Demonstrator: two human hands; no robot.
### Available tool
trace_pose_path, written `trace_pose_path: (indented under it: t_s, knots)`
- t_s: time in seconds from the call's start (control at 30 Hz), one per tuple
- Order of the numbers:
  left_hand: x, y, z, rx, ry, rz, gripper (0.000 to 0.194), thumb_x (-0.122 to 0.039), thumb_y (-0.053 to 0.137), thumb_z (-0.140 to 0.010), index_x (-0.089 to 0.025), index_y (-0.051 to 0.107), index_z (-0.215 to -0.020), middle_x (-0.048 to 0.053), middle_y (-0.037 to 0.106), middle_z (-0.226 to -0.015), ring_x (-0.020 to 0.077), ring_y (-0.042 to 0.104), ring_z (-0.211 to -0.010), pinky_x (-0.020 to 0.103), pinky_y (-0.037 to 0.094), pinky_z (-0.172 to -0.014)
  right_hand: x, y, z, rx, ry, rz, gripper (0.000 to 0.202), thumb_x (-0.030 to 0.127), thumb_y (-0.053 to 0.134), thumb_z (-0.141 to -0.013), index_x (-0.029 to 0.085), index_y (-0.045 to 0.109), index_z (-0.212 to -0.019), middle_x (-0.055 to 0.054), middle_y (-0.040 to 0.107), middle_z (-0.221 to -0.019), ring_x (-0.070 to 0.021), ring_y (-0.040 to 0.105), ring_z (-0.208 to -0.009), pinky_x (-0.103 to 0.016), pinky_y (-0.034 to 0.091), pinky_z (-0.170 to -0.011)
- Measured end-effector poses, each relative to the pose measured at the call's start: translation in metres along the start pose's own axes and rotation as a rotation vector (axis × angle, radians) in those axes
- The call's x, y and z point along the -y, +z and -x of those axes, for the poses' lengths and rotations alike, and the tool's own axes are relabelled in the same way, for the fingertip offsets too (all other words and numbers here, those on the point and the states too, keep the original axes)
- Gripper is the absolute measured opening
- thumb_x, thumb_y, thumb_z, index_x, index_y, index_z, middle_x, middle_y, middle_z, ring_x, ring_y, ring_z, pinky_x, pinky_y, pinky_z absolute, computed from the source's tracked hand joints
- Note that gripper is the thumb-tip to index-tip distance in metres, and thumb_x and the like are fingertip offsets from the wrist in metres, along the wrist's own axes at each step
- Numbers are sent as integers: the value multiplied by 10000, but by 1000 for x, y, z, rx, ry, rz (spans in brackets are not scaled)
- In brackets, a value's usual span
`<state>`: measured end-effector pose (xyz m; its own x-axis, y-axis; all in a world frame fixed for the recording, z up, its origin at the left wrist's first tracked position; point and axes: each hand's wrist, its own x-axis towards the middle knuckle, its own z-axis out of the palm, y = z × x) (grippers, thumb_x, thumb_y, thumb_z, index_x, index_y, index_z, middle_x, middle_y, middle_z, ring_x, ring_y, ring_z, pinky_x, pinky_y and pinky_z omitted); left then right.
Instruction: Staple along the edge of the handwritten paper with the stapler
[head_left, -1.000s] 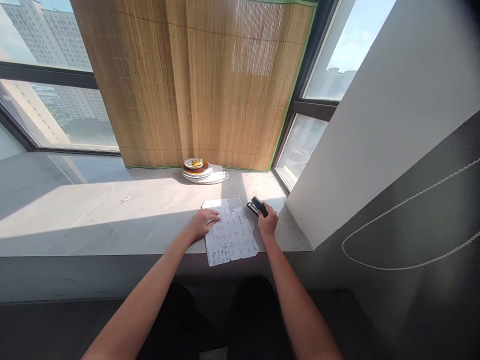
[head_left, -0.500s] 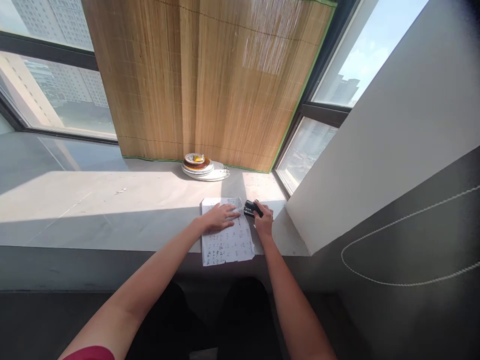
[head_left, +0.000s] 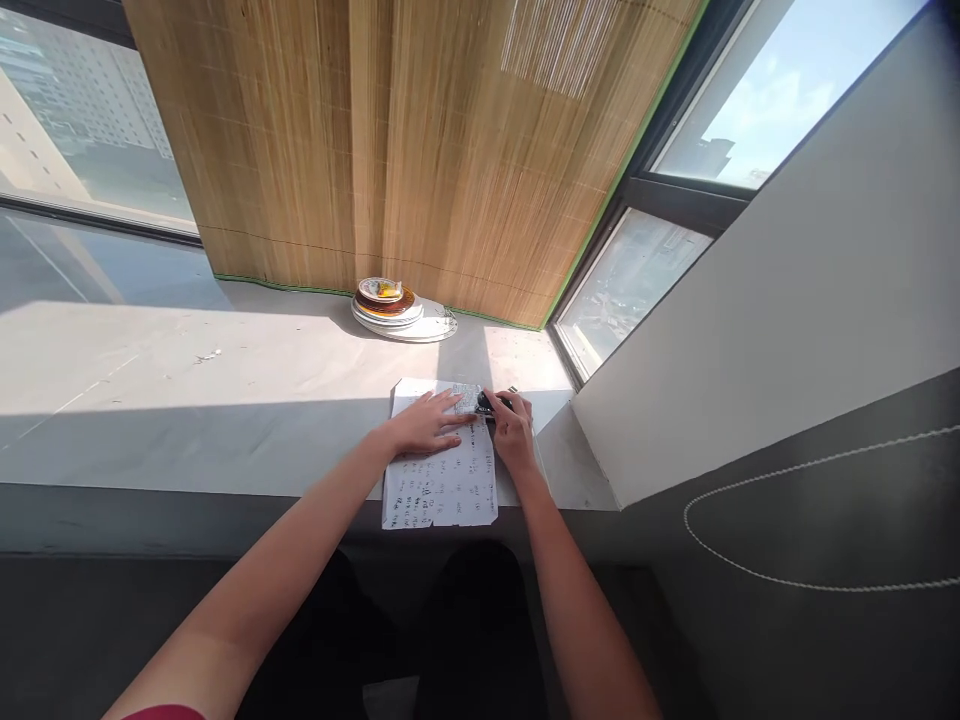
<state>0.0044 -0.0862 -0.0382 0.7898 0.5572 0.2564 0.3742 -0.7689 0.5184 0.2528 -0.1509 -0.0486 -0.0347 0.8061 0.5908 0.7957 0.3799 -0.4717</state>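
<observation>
Sheets of paper (head_left: 442,492) covered in handwriting lie on the window sill, with their lower end sticking out past its front edge. My left hand (head_left: 427,424) rests flat on the upper part of the paper, fingers stretched to the right. A black stapler (head_left: 487,402) is in my right hand (head_left: 514,432), at the paper's upper right edge. Its jaw end reaches over that edge, close to my left fingertips. My right fingers cover most of the stapler's body.
Behind the paper, stacked plates (head_left: 405,322) with a small yellow item on top stand on the sill (head_left: 247,440). A bamboo blind (head_left: 420,150) hangs behind them. A slanting white wall (head_left: 735,300) bounds the right side, and a looped cord (head_left: 750,573) hangs there.
The stapler has moved left, from beside the paper onto its upper right edge. My left hand stays flat on the sheets. The view has shifted slightly.
</observation>
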Motion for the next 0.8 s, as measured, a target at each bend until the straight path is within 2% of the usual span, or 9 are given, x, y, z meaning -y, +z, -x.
trace_pose_path:
  t_s: [0.23,0.33,0.4,0.57,0.8]
  knots:
    - [-8,5,0,55,8,18,536,-538,689,-969,-479,620,-1498,-9,351,-1753,462,206,-1633,704,66,-1297,4,1,2,87,-10,45,629,111,411,-1015,436,616,-1513,-104,587,-1377,-372,462,-1339,-644,359,-1183]
    - [-10,6,-2,63,16,23,530,-516,700,-974,-481,619,-1497,-18,328,-1763,466,185,-1638,727,59,-1293,7,-1,2,101,-11,68,618,121,448,-1016,434,608,-1524,-108,587,-1391,-381,460,-1351,-659,362,-1190]
    - [-11,5,-2,87,15,6,541,-520,689,-985,-482,594,-1517,-27,301,-1774,449,170,-1645,721,57,-1299,9,-2,2,99,-29,103,615,117,458,-1014,422,608,-1527,-106,598,-1385,-365,477,-1337,-630,396,-1176]
    - [-18,-1,-2,217,-7,-104,571,-581,541,-1053,-479,468,-1611,-25,109,-1824,455,59,-1660,734,13,-1291,12,-4,1,55,-91,221,632,63,401,-1010,395,649,-1487,-79,637,-1342,-296,535,-1276,-507,461,-1111]
    - [-21,-3,-2,221,-11,-139,565,-558,539,-1058,-495,455,-1613,-32,85,-1827,446,74,-1659,725,27,-1295,12,-2,1,30,-89,249,620,56,403,-1005,386,682,-1451,-78,650,-1328,-283,541,-1259,-479,457,-1086]
